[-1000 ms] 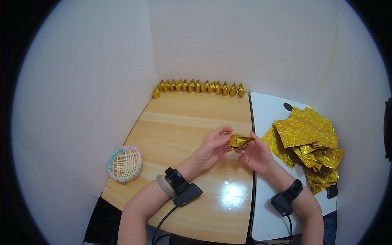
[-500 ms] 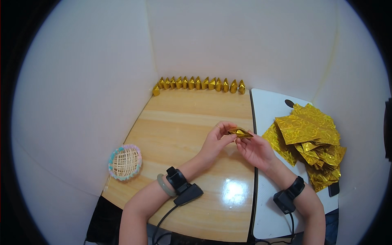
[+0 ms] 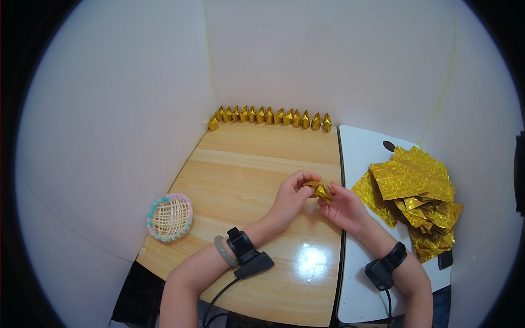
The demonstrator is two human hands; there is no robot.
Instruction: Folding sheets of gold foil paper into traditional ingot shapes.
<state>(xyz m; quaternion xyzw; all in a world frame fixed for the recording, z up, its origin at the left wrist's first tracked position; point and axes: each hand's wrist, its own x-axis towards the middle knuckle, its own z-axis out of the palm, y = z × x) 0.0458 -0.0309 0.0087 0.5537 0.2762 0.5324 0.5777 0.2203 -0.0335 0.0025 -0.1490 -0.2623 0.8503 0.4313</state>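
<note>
Gold foil, folded into a small pointed piece (image 3: 321, 191), is held between the two hands just right of the frame's centre, above the wood-patterned desk (image 3: 251, 164). Its left end is pinched between the thumb and fingers of the left hand (image 3: 291, 198); its right side is gripped at the fingertips of the right hand (image 3: 345, 209), though the exact contact of the lower fingers is partly hidden. Neither hand can be called nearer, since the piece is touched by both. Its long axis appears to be slanted from upper left to lower right, so that it is spanned roughly from one hand to the other. Relative to the palms, it is placed inward and slightly higher in the frame.

At upper centre, a row of folded gold pieces (image 3: 269, 115) is lined up along the desk's far edge, well apart from the hands. At the right of the frame, a loose pile of patterned gold sheets (image 3: 415, 183) is spread on a white panel (image 3: 355, 284), near the right hand. At the left, a woven basket (image 3: 170, 218) with a pastel rim is set by the desk's edge. Black devices (image 3: 255, 264) are strapped to both wrists.
</note>
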